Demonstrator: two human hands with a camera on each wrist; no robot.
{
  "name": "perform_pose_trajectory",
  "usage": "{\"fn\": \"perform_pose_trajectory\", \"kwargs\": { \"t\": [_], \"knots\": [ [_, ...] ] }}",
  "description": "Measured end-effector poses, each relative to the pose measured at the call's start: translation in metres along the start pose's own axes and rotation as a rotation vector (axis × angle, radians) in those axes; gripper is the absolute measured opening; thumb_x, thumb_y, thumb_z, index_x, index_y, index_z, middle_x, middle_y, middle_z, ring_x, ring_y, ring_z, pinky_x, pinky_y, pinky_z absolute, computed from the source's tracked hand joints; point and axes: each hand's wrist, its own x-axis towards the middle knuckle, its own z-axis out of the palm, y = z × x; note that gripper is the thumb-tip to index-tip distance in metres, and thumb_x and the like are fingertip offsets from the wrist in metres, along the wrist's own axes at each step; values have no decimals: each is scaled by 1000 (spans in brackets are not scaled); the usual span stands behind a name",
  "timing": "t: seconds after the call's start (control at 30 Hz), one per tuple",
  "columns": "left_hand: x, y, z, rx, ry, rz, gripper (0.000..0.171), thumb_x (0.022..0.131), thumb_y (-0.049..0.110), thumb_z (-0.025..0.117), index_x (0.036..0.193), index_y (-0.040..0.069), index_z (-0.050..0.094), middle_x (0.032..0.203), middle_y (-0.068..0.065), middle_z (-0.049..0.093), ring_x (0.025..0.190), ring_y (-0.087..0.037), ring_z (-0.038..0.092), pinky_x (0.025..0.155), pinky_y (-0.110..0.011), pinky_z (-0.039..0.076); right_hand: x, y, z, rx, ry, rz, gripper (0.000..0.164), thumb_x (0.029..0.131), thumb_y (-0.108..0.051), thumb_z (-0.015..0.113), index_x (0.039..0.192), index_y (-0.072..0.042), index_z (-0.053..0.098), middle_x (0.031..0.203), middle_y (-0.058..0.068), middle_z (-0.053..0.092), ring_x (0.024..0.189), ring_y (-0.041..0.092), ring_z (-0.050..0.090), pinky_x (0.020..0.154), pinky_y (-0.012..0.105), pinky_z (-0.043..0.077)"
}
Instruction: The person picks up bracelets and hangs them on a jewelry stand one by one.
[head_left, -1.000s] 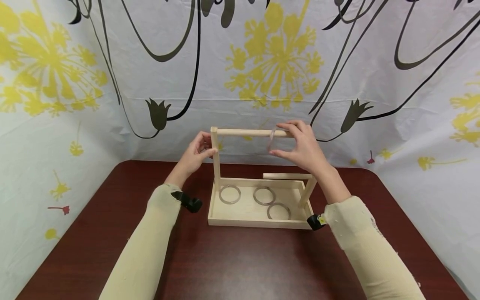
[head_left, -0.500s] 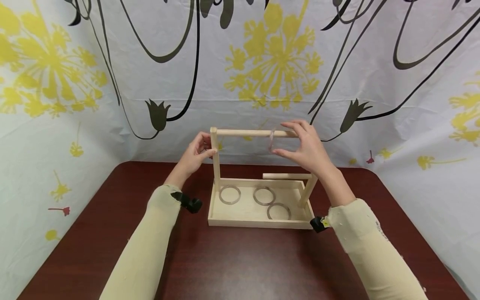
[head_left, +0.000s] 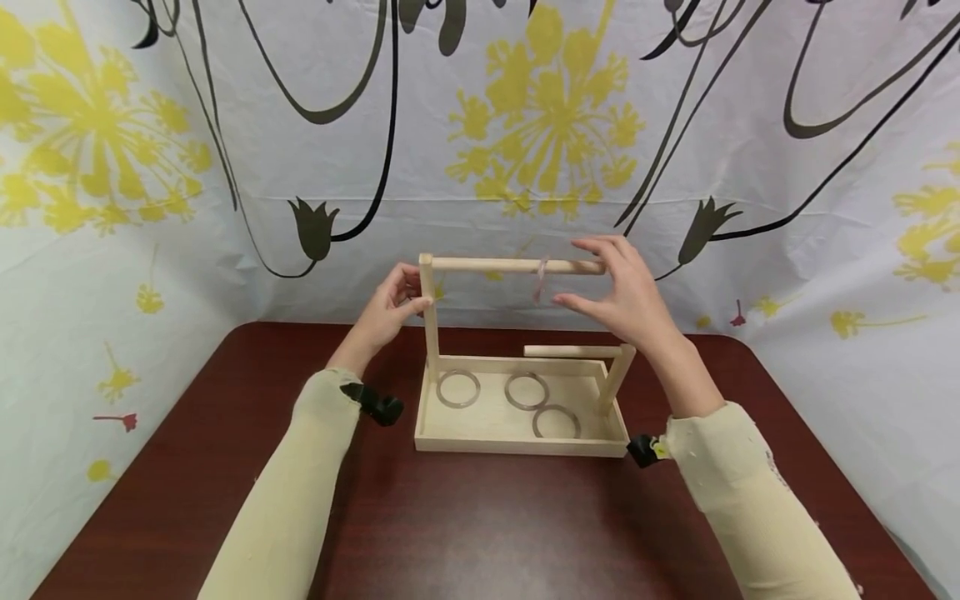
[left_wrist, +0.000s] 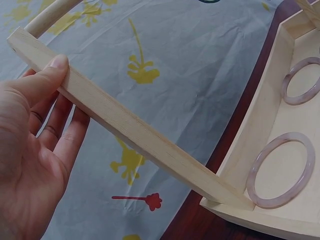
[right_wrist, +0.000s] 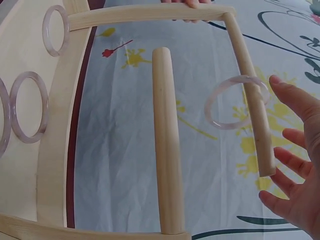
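Head view: just right of the frame's centre, a pale lilac bangle (head_left: 541, 279) hangs around the upper dowel (head_left: 487, 265) of a wooden stand. The fingers of my right hand (head_left: 626, 292) are released and parted near the dowel's free end, the thumb tip just beside the bangle but apart from it. Left of centre, my left hand (head_left: 390, 307) pinches the upright post (head_left: 431, 325); the left wrist view shows that grasp at upper left, thumb on one face, fingers curled behind. At lower centre, three more bangles (head_left: 458, 407) lie flat in the tray (head_left: 521, 447), one at left, two close together farther right. Above them at right, a lower dowel (head_left: 573, 352) juts leftward from a short post (head_left: 617, 383). The tray rests on a dark red-brown worktop (head_left: 480, 517).
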Motion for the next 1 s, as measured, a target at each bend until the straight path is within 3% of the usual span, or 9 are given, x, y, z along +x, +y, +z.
{"fn": "perform_pose_trajectory", "kwargs": {
  "t": [0.37,0.7,0.87,1.0],
  "knots": [
    [0,-1,0,-6,-9,-4,35,98,-1,57,129,-5,42,108,1,54,98,-9,57,80,-26,51,-5,-5,-5,23,35,-41,73,75,-22,89,139,-12,55,136,15,53,129,35,47,106,56,37],
    [1,-2,0,-1,-11,1,33,98,-1,57,128,-3,43,108,4,54,99,-9,58,83,-33,53,-13,-11,-8,57,54,-66,75,73,-19,90,140,-13,55,138,13,53,121,31,51,96,48,40],
    [1,-1,0,-3,-17,1,33,99,-1,57,128,-2,43,108,5,55,99,-9,58,86,-40,53,-18,-14,-9,68,67,-75,76,73,-19,90,140,-14,55,139,11,52,124,30,50,96,47,41],
    [2,-2,-1,-1,-21,-3,33,99,-1,57,128,-3,42,108,4,54,99,-10,58,84,-34,53,-22,-17,-8,74,75,-83,76,72,-18,90,140,-13,55,141,11,52,127,30,50,100,50,42]
  ]
}}
